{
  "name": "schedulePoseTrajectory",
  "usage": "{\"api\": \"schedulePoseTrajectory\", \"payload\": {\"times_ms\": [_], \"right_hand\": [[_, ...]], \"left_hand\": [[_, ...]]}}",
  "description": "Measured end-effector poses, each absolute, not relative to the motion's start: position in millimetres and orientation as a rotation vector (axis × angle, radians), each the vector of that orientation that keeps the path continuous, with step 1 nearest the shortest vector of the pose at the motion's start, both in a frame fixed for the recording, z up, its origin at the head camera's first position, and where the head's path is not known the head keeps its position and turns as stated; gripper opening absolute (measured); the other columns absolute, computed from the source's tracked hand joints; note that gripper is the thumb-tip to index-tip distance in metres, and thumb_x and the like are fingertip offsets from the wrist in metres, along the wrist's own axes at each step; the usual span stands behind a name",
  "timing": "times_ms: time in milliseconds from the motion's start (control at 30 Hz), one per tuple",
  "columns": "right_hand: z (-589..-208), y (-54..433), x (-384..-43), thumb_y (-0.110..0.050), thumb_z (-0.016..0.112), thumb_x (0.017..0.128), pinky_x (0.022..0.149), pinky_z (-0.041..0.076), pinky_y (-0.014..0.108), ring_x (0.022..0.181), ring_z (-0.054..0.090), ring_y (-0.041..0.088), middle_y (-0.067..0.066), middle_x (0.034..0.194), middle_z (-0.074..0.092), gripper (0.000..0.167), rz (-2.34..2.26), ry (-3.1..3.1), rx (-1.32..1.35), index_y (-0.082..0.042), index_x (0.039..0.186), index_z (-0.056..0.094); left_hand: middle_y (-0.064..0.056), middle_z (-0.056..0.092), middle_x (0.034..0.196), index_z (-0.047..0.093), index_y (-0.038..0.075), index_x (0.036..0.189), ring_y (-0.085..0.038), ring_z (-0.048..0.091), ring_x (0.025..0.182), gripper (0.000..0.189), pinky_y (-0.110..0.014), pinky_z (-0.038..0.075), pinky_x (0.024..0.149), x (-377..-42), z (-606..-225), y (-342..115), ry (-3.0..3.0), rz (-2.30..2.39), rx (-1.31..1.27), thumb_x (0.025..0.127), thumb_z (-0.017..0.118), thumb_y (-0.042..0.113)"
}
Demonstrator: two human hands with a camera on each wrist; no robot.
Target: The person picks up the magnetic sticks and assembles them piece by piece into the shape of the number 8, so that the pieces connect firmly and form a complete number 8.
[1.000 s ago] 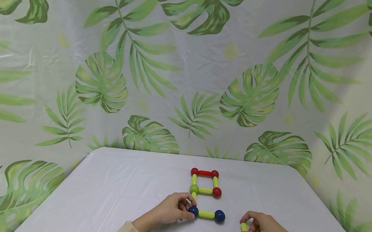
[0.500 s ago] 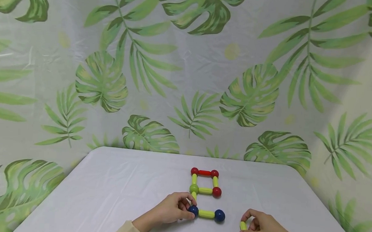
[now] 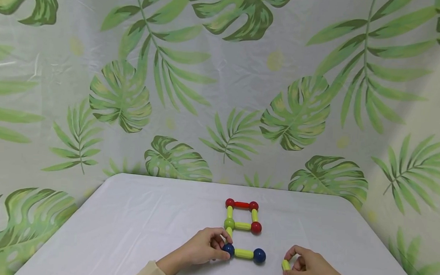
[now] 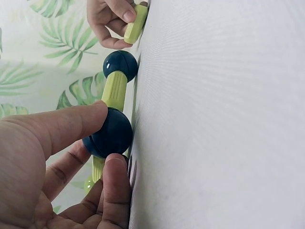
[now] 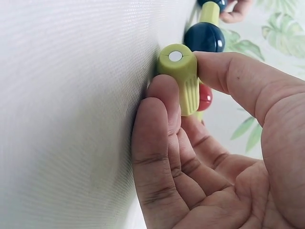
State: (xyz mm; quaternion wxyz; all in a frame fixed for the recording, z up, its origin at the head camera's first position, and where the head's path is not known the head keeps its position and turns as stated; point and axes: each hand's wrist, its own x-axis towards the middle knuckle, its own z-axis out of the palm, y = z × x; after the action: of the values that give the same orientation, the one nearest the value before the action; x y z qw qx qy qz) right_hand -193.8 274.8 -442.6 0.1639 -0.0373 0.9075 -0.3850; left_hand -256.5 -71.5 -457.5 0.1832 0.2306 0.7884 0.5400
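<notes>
My left hand (image 3: pixel 205 247) pinches a dark blue ball (image 4: pixel 114 133) at the near left corner of a figure of magnetic rods and balls. A yellow-green rod (image 3: pixel 244 253) joins that ball to a second blue ball (image 3: pixel 259 256) on its right. Beyond them, a green ball (image 3: pixel 229 223), red balls (image 3: pixel 256 227), a red rod (image 3: pixel 242 205) and more yellow-green rods form a square. To the right of the figure, my right hand (image 3: pixel 310 267) holds a loose yellow-green magnetic rod (image 5: pixel 183 86) between thumb and fingers. Its metal end faces the right wrist camera.
Everything lies on a table with a white cover (image 3: pixel 159 208). Behind it hangs a leaf-patterned curtain (image 3: pixel 221 93), which comes down to the table's far edge.
My right hand has shifted the loose rod slightly away from me and to the left, and the rod slants more. The left hand stays on the blue ball.
</notes>
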Motion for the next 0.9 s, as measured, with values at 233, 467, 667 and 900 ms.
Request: {"api": "schedulePoseTrajectory", "payload": {"times_ms": [233, 467, 667, 900], "right_hand": [[-441.2, 276.4, -197.5, -0.023, 0.082, 0.095, 0.062, 0.047, 0.025, 0.069, 0.059, 0.016, 0.0, 0.074, 0.062, 0.031, -1.127, 2.569, -0.148, -0.007, 0.113, 0.064], [-439.8, 271.8, -201.2, -0.024, 0.083, 0.094, 0.063, 0.046, 0.025, 0.069, 0.058, 0.016, 0.001, 0.074, 0.062, 0.031, -1.115, 2.592, -0.099, -0.007, 0.112, 0.064], [-438.0, 267.3, -203.9, -0.024, 0.082, 0.094, 0.062, 0.045, 0.024, 0.07, 0.058, 0.017, 0.002, 0.075, 0.062, 0.03, -1.106, 2.61, -0.089, -0.007, 0.112, 0.064], [-437.7, 266.8, -206.9, -0.024, 0.082, 0.093, 0.061, 0.046, 0.026, 0.069, 0.06, 0.017, 0.002, 0.076, 0.063, 0.032, -1.117, 2.641, -0.096, -0.007, 0.113, 0.064]], "left_hand": [[-0.001, 0.064, 0.089, 0.074, 0.016, 0.11, -0.014, 0.054, 0.075, 0.025, -0.02, 0.043, 0.058, -257.2, -457.5, -71.4, 2.222, 1.525, 0.649, 0.09, 0.086, 0.006], [-0.001, 0.064, 0.089, 0.074, 0.017, 0.11, -0.015, 0.054, 0.075, 0.025, -0.021, 0.043, 0.058, -255.5, -457.1, -71.3, 2.219, 1.524, 0.637, 0.09, 0.086, 0.006], [-0.001, 0.064, 0.09, 0.074, 0.017, 0.109, -0.015, 0.054, 0.075, 0.026, -0.021, 0.043, 0.058, -254.5, -456.2, -71.5, 2.228, 1.524, 0.634, 0.09, 0.086, 0.006], [-0.002, 0.064, 0.09, 0.074, 0.016, 0.109, -0.015, 0.054, 0.076, 0.026, -0.021, 0.042, 0.059, -254.9, -456.6, -71.1, 2.223, 1.522, 0.629, 0.09, 0.086, 0.005]]}}
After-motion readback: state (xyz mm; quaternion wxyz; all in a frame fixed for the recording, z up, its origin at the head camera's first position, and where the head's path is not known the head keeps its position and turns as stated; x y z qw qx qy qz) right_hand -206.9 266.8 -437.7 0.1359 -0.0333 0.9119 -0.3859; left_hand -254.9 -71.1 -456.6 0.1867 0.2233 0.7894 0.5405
